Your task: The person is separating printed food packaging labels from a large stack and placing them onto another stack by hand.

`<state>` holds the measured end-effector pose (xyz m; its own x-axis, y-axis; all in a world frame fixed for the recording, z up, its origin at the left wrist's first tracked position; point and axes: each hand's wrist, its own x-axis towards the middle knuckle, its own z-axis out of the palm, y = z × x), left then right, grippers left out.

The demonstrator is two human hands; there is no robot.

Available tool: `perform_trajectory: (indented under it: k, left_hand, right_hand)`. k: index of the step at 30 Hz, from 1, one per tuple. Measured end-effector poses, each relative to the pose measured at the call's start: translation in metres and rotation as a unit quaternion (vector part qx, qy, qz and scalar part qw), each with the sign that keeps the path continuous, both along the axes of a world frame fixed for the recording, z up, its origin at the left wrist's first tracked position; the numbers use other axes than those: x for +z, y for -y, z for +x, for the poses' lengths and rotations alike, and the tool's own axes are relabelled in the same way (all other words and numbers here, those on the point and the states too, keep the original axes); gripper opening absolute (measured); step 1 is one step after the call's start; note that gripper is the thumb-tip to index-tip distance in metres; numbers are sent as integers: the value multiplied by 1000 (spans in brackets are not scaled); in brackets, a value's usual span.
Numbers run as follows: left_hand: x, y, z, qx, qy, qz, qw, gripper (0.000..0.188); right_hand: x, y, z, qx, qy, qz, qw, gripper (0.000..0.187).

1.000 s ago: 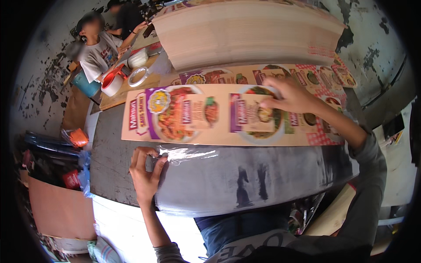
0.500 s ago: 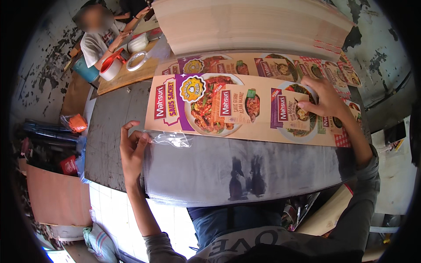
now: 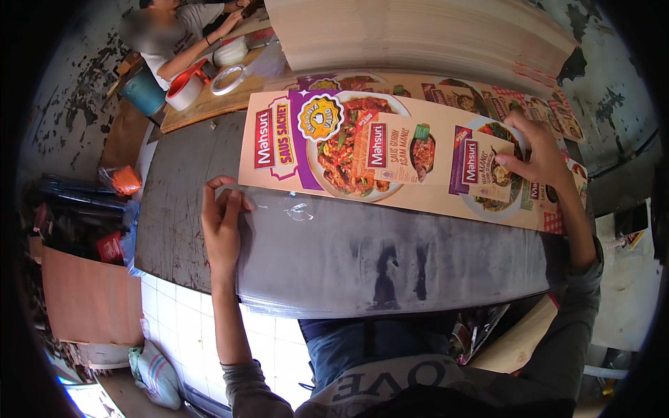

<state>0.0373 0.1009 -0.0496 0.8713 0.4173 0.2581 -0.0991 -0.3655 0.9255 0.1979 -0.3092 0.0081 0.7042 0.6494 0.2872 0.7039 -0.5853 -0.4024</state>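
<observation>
My right hand [image 3: 540,152] grips the right end of a long printed cardboard strip [image 3: 426,197], thumb on its face and fingers over the far edge. The strip is beige and purple with food pictures. It lies tilted above a stack of clear plastic sleeves [image 3: 327,258], whose top sheet is glossy and wrinkled near the left corner. At that corner my left hand [image 3: 226,226] pinches the edge of the top plastic sleeve between thumb and fingers. Behind the held strip lie more printed strips [image 3: 408,87] of the same kind, partly covered.
A tall stack of pale boards [image 3: 418,42] rises at the back. To the far left a co-worker [image 3: 181,42] sits by a wooden board [image 3: 171,120] with tape rolls [image 3: 185,92]. The dark worktop [image 3: 174,230] ends at the left above a white tiled floor [image 3: 181,320].
The printed strip has shifted slightly away and rightward over the plastic, along with my right hand. The glare on the plastic by my left hand has shrunk. The view has moved a little.
</observation>
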Motion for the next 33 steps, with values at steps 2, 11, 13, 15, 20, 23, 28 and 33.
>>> perform_trajectory:
  k: [2, 11, 13, 15, 20, 23, 28, 33]
  left_hand:
    - [-2, 0, 0, 2, 8, -11, 1000, 12]
    - [-5, 0, 2, 0, 7, 0, 1000, 12]
    - [-5, -1, 2, 0, 10, 2, 1000, 12]
    - [-8, -4, 2, 1, 18, 10, 1000, 12]
    - [-7, -2, 1, 9, 8, 9, 1000, 12]
    - [-5, -1, 1, 12, 9, 16, 1000, 12]
    - [-6, -1, 0, 1, 13, 11, 1000, 13]
    - [-7, -1, -1, 5, 23, 13, 1000, 14]
  right_hand:
    - [1, -1, -1, 2, -3, -7, 1000, 39]
    - [4, 2, 0, 35, 36, 18, 999, 35]
    - [7, 2, -2, 22, 27, 10, 999, 37]
    - [8, 1, -3, 18, 24, 10, 999, 37]
    - [11, 0, -6, 6, 23, 2, 1000, 36]
    - [9, 1, -3, 13, 23, 0, 1000, 37]
    - [0, 1, 2, 9, -5, -24, 1000, 37]
    - [-10, 0, 8, 15, -25, 11, 999, 37]
